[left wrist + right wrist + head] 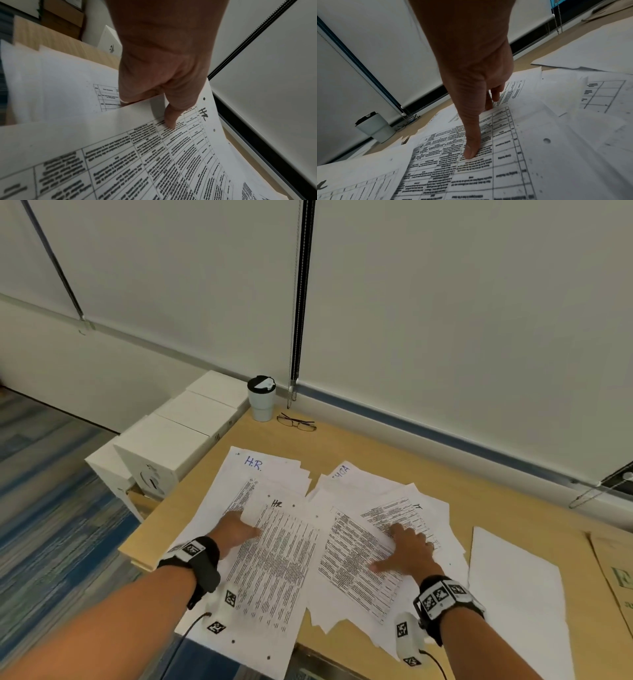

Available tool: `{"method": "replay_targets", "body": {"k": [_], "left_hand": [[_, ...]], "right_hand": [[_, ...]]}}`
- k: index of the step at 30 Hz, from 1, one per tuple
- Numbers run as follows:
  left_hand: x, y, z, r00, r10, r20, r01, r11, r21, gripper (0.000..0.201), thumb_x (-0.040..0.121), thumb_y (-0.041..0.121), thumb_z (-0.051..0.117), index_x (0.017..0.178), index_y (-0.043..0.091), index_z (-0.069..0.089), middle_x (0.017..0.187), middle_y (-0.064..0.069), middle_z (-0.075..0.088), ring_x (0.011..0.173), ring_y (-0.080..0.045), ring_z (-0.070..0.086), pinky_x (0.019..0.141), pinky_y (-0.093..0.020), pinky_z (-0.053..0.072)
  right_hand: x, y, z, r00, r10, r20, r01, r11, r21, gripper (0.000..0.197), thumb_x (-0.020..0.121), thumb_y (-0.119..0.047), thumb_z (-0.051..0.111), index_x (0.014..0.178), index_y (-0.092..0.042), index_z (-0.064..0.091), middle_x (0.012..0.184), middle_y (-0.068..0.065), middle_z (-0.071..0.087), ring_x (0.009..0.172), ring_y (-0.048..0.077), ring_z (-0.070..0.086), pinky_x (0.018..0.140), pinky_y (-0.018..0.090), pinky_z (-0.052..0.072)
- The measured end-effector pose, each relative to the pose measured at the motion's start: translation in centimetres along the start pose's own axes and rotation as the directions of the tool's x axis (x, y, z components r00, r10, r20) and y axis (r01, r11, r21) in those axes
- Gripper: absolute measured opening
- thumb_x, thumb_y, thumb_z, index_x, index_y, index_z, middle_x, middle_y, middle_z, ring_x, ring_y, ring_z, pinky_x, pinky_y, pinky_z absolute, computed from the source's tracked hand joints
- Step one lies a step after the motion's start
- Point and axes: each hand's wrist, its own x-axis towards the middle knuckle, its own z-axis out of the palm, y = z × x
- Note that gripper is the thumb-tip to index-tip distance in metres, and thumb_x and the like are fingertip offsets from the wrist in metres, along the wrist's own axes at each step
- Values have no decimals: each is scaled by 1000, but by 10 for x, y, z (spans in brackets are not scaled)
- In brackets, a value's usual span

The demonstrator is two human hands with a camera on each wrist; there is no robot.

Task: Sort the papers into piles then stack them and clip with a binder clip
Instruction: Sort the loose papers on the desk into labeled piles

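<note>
Leftmost, the left hand [236, 529] pinches the HR-marked sheet [274, 570], thumb on top and fingers beneath, above the HR pile [219, 494]. Right of it, the right hand [407, 549] presses spread, straight fingers on the loose papers [356, 563]; a blank sheet [513, 583] lies far right.

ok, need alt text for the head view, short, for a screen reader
Two bare hands work loose printed sheets on a wooden table: the left hand pinches a sheet marked HR, the right hand presses flat on another printed sheet. A lidded tumbler and glasses sit behind.
</note>
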Motion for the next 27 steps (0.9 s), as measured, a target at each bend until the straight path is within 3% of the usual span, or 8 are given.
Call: {"method": "replay_targets", "body": {"k": [6, 8, 11, 14, 16, 19, 23, 27], "left_hand": [[4, 2, 4, 1000, -4, -21, 5, 1000, 23, 42, 91, 7, 77, 129, -3, 63, 127, -15, 70, 115, -33, 66, 95, -38, 53], [6, 2, 6, 999, -18, -33, 20, 998, 59, 38, 92, 6, 76, 125, -3, 62, 122, -11, 68, 111, -30, 64, 95, -35, 51], [7, 6, 7, 999, -17, -49, 23, 994, 104, 48, 91, 7, 77, 133, -5, 59, 134, -16, 65, 122, -35, 63, 106, -40, 50], [7, 21, 6, 1000, 1, 7, -1, 996, 89, 54, 91, 10, 78, 139, -3, 57, 139, -16, 63, 129, -36, 60, 112, -43, 47], [8, 31, 9, 995, 41, 86, -42, 999, 4, 55, 87, 20, 84, 135, 3, 63, 132, -12, 69, 125, -32, 64, 111, -46, 49], [2, 53, 26, 973, 104, 208, -87, 992, -87, 66, 82, 34, 88, 138, 10, 61, 132, -4, 69, 121, -25, 65, 101, -35, 52], [-3, 77, 86, 944, 182, 274, -162, 982, -94, 43, 93, 15, 77, 134, 5, 66, 133, -11, 70, 123, -29, 66, 104, -35, 50], [-5, 86, 154, 948, 221, 229, -231, 973, 17, 38, 98, 14, 69, 134, 5, 62, 131, -12, 69, 122, -31, 65, 107, -40, 52]], "right_hand": [[5, 8, 5, 997, -68, 22, 64, 986, 156, 69, 51, -54, 96, 99, -28, 53, 119, -3, 42, 118, 22, 43, 98, 38, 45], [6, 10, 8, 993, -114, 19, 105, 957, 270, 74, 52, -41, 99, 106, -26, 51, 114, -5, 48, 110, 20, 52, 87, 31, 47], [5, 10, 6, 988, -149, 31, 131, 934, 333, 80, 59, -33, 96, 122, -25, 48, 111, -7, 61, 103, 19, 62, 86, 33, 52], [1, 13, 7, 987, -140, -78, 160, 894, 418, 29, 83, -30, 83, 97, -24, 57, 88, -9, 60, 88, 19, 60, 72, 28, 46], [-6, 21, 10, 983, -48, -179, 146, 797, 587, 22, 92, -24, 74, 78, -23, 57, 77, -7, 59, 80, 21, 60, 65, 27, 42], [-24, 33, 17, 983, 97, -158, 77, 558, 826, 6, 96, -17, 70, 102, -15, 72, 98, 0, 75, 94, 22, 71, 72, 28, 52], [-45, 43, 37, 988, 152, -13, -39, 334, 942, 22, 95, -11, 71, 116, -18, 73, 112, 1, 78, 102, 19, 73, 89, 37, 57], [-62, 41, 43, 986, 114, 123, -135, 107, 985, 34, 105, -46, 52, 120, -26, 74, 117, 1, 79, 109, 23, 73, 99, 46, 55]]}}
